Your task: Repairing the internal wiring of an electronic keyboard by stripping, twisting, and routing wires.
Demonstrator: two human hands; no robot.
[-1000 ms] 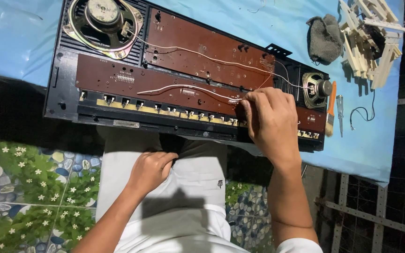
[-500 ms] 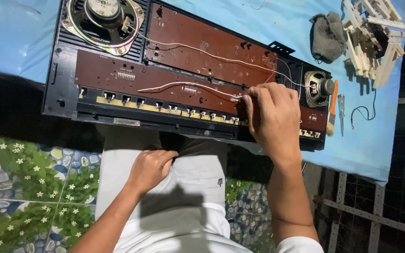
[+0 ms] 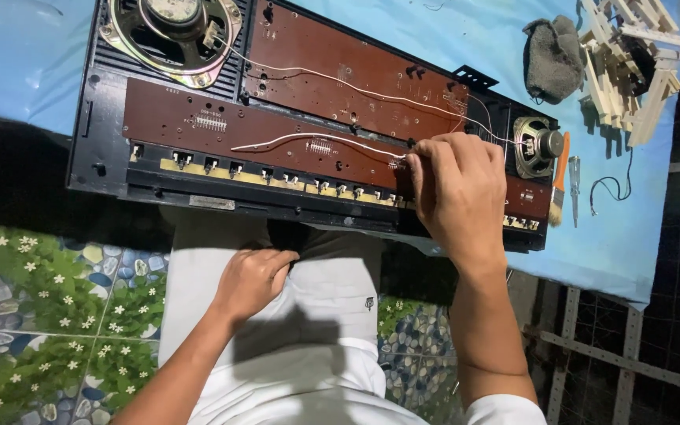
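An opened black electronic case (image 3: 96,126) lies on the blue-covered table, showing two long brown circuit boards (image 3: 277,130) joined by thin white wires. My right hand (image 3: 456,197) rests on the lower board's right end, near a row of yellow-based switches (image 3: 277,177). Its fingers are curled down around something dark like a tool handle, which is mostly hidden. My left hand (image 3: 252,277) lies on my lap on white cloth, fingers closed in a loose fist and holding nothing.
A large speaker (image 3: 171,31) sits at the case's left end and a small speaker (image 3: 538,145) at its right. On the blue cover (image 3: 615,236) lie an orange-handled brush (image 3: 560,177), a thin screwdriver (image 3: 574,189), a grey cloth (image 3: 554,59) and cream plastic parts (image 3: 631,67).
My right hand has stayed at the same spot on the lower board, with its fingers shifting slightly. The left hand has not moved.
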